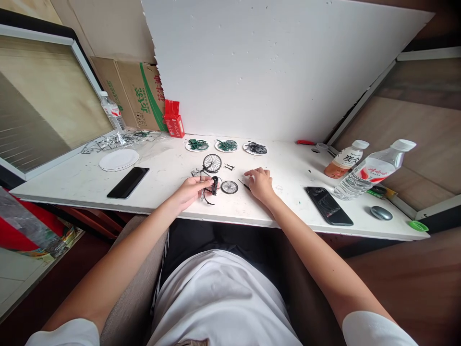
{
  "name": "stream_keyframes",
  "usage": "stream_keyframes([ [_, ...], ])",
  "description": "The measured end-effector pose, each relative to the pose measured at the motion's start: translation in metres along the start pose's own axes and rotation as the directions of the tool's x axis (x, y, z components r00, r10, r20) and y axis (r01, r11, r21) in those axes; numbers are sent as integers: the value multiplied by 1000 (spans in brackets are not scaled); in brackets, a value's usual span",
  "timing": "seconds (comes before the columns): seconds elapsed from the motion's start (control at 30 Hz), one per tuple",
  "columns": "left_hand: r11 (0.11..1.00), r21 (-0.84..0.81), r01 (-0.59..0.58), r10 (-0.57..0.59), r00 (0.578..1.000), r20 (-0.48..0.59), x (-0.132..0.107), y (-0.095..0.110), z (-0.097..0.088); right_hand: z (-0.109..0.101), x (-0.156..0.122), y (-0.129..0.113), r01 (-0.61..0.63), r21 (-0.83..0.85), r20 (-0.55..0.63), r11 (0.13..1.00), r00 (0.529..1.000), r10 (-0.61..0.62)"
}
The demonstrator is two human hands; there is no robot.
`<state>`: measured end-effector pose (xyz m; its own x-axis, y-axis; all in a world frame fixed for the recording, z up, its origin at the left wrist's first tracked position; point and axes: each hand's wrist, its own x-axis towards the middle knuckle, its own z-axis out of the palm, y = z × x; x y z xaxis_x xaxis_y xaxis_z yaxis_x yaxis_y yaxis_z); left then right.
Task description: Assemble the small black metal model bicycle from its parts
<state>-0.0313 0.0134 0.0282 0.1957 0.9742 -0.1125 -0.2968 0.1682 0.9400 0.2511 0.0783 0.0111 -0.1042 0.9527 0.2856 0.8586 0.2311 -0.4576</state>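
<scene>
My left hand (190, 191) pinches a black miniature bicycle (202, 180) between thumb and fingers, just above the table's front part. One spoked wheel (212, 163) sits at the far end of its frame. A loose spoked wheel (229, 187) lies flat to the right of the bicycle. Past it, a small dark fork-like part (229, 166) rests on the tabletop. My right hand (260, 183) is down on the table with curled fingers, closed round a thin black tool (244, 184); only its tip shows, pointing left.
White plates with green parts (197, 145) and black parts (256, 147) line the back of the table (169, 163). Phones (128, 182) (329, 205) lie on both sides. Bottles (345, 158) (374, 170) and a mouse (381, 213) stand right; stacked white discs (118, 159) lie left.
</scene>
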Motion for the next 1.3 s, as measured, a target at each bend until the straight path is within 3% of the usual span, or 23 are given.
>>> stream_keyframes([
  [0.53,999,-23,-32,31,998,-56,5,-4,-6,5,-1,-2,160,-59,90,985,984,-155],
  [0.97,1000,-8,-22,22,999,-29,5,-5,-10,-5,-2,-5,33,-103,-16,994,999,-35],
  [1.3,1000,16,-16,17,999,-30,3,-4,-7,-5,-1,-6,44,-139,-3,989,999,-45],
])
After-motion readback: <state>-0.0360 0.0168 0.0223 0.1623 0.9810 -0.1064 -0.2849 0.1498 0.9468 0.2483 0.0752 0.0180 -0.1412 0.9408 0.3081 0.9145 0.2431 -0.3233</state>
